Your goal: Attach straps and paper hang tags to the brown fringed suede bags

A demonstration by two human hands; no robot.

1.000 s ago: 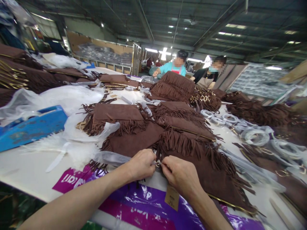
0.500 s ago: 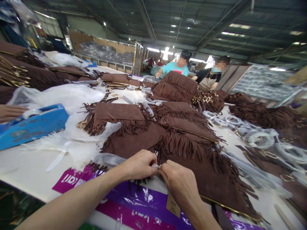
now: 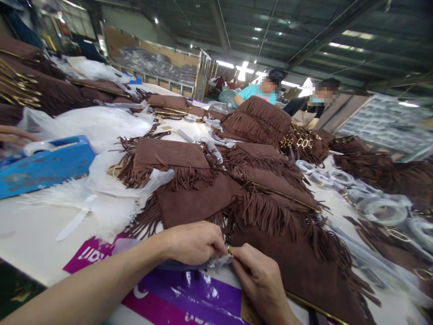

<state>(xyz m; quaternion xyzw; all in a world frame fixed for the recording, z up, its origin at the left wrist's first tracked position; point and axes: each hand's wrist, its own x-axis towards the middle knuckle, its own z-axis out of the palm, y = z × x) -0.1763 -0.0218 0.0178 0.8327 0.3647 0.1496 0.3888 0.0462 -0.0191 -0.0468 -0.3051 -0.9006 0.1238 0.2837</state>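
One table (image 3: pixel 30 225); two hands (image 3: pixel 196 243) (image 3: pixel 260 273) at one gold fitting (image 3: pixel 229 249).

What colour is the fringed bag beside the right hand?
The bag is dark brown, seen in the head view.

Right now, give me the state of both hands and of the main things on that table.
Metal fitting, at the fingertips; fastened or not, hidden
Left hand, curled beside the metal fitting
Right hand, pinching the metal fitting
Nearest fringed bag, lying down
Purple printed plastic, spread out, wrinkled
White wrapping, crumpled
Wrapped coils, wound up
Blue dispenser, scuffed
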